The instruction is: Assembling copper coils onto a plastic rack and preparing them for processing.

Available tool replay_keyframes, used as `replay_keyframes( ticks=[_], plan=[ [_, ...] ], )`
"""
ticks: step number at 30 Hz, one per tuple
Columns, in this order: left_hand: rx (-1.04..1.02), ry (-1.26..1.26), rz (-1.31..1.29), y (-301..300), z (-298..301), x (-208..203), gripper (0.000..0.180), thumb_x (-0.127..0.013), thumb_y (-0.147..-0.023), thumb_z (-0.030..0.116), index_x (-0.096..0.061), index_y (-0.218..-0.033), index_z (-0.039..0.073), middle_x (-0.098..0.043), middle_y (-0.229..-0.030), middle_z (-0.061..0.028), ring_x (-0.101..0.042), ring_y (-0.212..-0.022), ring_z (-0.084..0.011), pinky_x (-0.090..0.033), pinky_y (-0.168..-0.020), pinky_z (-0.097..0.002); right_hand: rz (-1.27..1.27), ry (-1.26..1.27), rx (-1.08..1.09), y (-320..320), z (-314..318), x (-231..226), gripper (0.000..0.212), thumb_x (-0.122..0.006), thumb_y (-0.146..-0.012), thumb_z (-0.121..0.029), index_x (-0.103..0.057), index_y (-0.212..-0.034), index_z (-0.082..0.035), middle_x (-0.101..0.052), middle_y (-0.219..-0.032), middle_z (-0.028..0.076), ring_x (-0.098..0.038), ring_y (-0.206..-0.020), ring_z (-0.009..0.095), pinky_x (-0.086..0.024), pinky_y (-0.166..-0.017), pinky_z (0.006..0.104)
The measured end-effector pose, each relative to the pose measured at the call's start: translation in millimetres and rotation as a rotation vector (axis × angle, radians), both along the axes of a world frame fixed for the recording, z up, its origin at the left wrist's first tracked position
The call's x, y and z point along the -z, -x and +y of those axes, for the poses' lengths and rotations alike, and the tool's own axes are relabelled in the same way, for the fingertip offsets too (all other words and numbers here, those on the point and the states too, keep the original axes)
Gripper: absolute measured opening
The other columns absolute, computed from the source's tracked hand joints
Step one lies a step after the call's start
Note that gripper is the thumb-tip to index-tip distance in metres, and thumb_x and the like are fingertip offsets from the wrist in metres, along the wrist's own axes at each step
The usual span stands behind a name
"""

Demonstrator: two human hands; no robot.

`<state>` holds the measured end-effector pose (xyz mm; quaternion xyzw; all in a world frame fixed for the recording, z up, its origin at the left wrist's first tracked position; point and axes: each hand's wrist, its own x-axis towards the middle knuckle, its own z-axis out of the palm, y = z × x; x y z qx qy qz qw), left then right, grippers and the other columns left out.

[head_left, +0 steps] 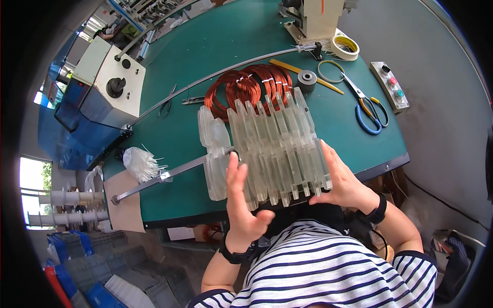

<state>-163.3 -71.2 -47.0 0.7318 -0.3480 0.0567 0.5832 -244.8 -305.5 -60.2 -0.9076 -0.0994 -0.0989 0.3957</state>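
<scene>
A row of clear, frosted plastic formers (277, 149) stands side by side on a metal bar (179, 171) over the table's near edge. One former (214, 131) sits a little apart at the left end. My left hand (242, 205) is upright by the gap there, its fingers stretched and thumb apart, with nothing in its palm. Whether its fingertips touch the plastic, I cannot tell. At the row's right end, my right hand (346, 182) lies against the last former with straight fingers, its thumb near the lower corner. Coils of red-brown wire (246, 87) lie just behind the row.
Scissors (363, 100), a yellow stick (308, 77), a grey cylinder (307, 81) and a tape roll (345, 46) lie at the right. Pliers (168, 100) and a bag of white ties (141, 163) are left, near a white machine box (110, 77). A button box (389, 87) edges the green table (205, 41).
</scene>
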Motion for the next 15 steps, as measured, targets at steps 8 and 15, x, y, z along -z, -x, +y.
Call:
replay_keyframes(
  ticks=[8, 15],
  plan=[
    [0.058, -0.649, -0.460, -19, -1, -44, 0.095, -0.068, -0.064, 0.064, -0.044, -0.131, 0.003, -0.042, -0.136, -0.0188, -0.038, -0.126, -0.0376, -0.027, -0.103, -0.0532, 0.087, -0.253, 0.049, -23, 0, 10, 0.127, -0.087, -0.055, -0.034, -0.004, -0.145, 0.000, -0.023, -0.144, 0.023, -0.025, -0.135, 0.037, -0.024, -0.109, 0.0408],
    [-0.648, -0.693, -0.266, -132, 159, -1, 0.043, -0.042, -0.096, 0.036, -0.057, -0.113, 0.000, -0.060, -0.108, -0.0167, -0.052, -0.105, -0.0333, -0.035, -0.095, -0.0418, 0.339, -0.803, 0.112, -30, -2, -13, 0.110, -0.062, -0.070, -0.068, -0.014, -0.147, -0.006, -0.021, -0.148, 0.014, -0.022, -0.137, 0.028, -0.022, -0.107, 0.0470]
  ],
)
